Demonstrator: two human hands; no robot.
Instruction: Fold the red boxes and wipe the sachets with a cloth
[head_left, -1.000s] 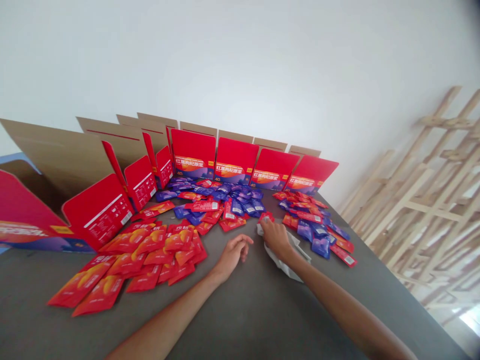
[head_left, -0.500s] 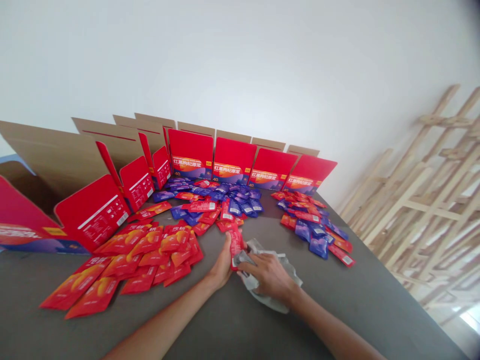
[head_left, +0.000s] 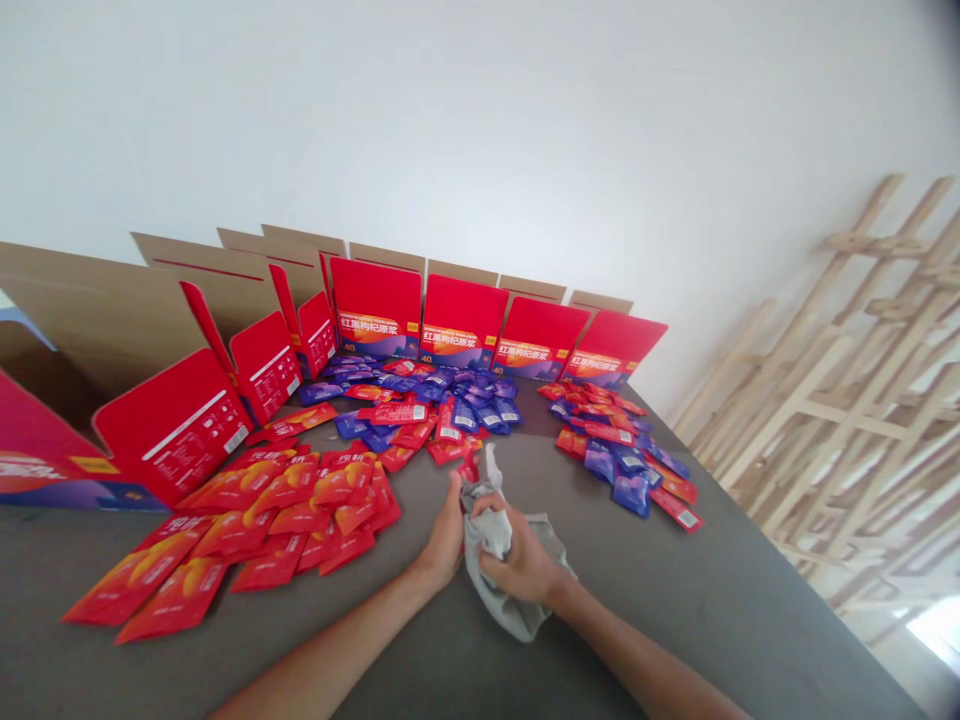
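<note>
Gripping a crumpled grey cloth (head_left: 517, 600) between them, the left hand (head_left: 448, 530) and right hand (head_left: 521, 562) sit close together, clamped on it near the middle of a dark grey table (head_left: 697, 610). A small red sachet (head_left: 469, 470) shows just above the left hand's fingers, apparently caught against the cloth, though the view there is poor. To the near left lies a heap of red sachets (head_left: 285, 510). Purple and red sachets (head_left: 427, 395) spread across the far side, and a second purple and red pile (head_left: 626, 465) lies to the right. Opened red cartons (head_left: 461, 320) stand along the far edge, with wooden frames (head_left: 847, 340) off to the right.
</note>
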